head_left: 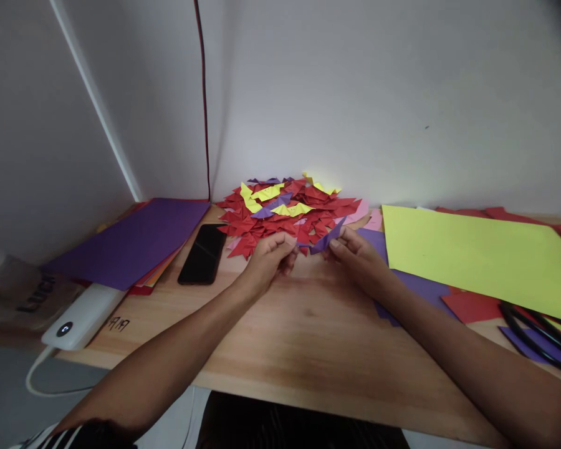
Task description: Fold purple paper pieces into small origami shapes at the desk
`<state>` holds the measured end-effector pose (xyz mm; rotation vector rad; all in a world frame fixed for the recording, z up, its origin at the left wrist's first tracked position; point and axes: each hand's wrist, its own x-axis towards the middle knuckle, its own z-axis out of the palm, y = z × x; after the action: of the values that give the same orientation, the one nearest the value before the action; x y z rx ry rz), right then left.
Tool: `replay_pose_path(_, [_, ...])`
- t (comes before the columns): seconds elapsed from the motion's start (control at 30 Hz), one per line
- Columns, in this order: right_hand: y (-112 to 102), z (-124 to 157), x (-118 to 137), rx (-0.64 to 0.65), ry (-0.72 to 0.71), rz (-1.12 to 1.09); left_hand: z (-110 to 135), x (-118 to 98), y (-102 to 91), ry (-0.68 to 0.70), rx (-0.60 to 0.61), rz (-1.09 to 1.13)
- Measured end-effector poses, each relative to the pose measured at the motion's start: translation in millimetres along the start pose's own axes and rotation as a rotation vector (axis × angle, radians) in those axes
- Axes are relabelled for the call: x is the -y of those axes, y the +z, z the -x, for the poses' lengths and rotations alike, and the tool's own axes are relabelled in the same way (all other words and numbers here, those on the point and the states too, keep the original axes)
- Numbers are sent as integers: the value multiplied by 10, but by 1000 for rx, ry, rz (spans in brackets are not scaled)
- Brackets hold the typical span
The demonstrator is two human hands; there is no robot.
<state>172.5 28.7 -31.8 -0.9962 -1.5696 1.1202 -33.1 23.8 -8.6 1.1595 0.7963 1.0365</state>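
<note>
A small folded purple paper piece (326, 239) is held between both hands above the wooden table (280, 337). My left hand (270, 257) is closed, its fingers pinching the left end of the piece. My right hand (355, 252) is closed too, thumb and fingers gripping the right end. Just behind the hands lies a pile of folded paper pieces (285, 212), mostly red with some yellow and purple ones.
A black phone (202, 254) lies left of the hands. A stack of purple sheets (135, 240) sits at far left, with a white power bank (81, 317) in front. A large yellow sheet (477, 255) over purple and red sheets fills the right; black scissors handles (537, 333) at right edge.
</note>
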Motion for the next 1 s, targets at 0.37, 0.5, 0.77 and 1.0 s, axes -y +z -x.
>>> replay_pose_path(0.37, [-4, -4, -5, -65, 6, 5, -8, -8, -4, 6, -103, 85])
replay_pose_path(0.5, [22, 6, 49, -70, -80, -9, -16, -8, -12, 3, -84, 86])
replay_pose_path(0.77, [127, 138, 124, -108, -449, 260, -25, -21, -11, 21, -91, 88])
replay_pose_path(1.0, [78, 178, 105, -50, -627, 546, -36, -10, -36, 46, -122, 84])
